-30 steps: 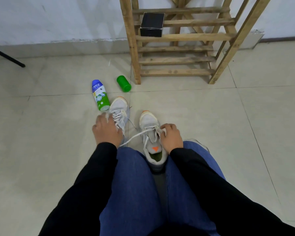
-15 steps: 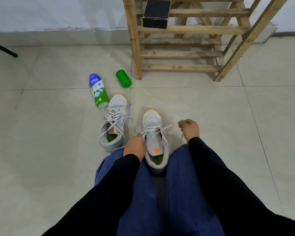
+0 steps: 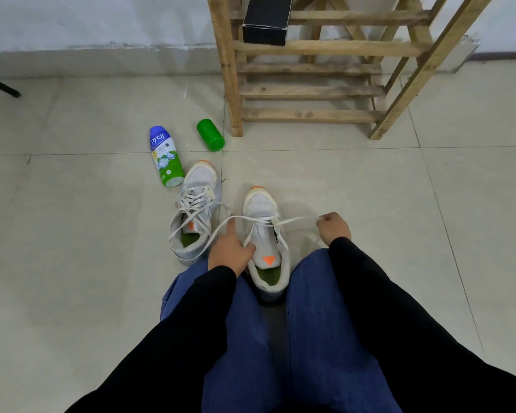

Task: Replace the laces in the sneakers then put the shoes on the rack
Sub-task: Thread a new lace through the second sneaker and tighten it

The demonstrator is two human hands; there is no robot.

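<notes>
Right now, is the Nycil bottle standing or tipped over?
Tipped over: the Nycil bottle lies on its side on the floor, base toward the nearby sneaker.

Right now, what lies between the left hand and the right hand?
The near sneaker, its white lace stretched taut toward the right hand; the left hand is at its other side. Head view shows it.

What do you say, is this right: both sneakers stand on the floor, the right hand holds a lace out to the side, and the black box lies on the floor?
Not quite. The head view shows the black box on the wooden rack, not on the floor. Both sneakers do stand on the floor, and the right hand does hold a lace out sideways.
</notes>
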